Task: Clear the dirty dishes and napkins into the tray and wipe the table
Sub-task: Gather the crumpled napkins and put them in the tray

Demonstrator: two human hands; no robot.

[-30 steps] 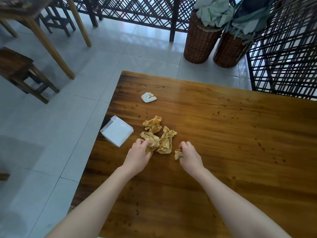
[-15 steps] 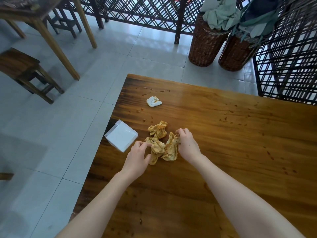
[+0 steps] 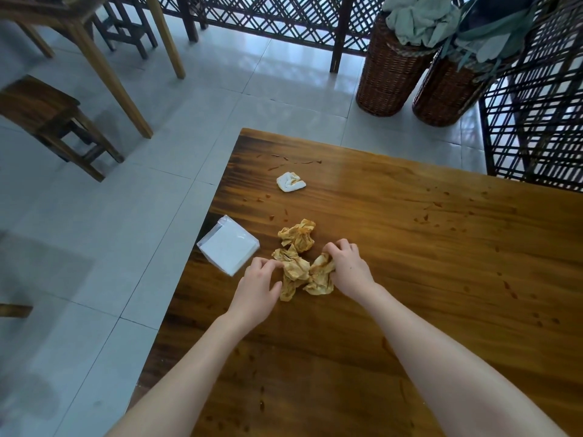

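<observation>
From where I stood the job looked barely begun: the left hand [image 3: 257,288] and right hand [image 3: 347,269] both curled their fingers round the stained napkins [image 3: 296,263] near the table [image 3: 426,279] edge, a whiter napkin [image 3: 291,182] lay apart, food specks [image 3: 424,217] awaited wiping, and no tray showed.

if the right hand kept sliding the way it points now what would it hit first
Probably the loose stained napkin just beyond the right hand, which grips another stained wad; depth is unclear.
</observation>
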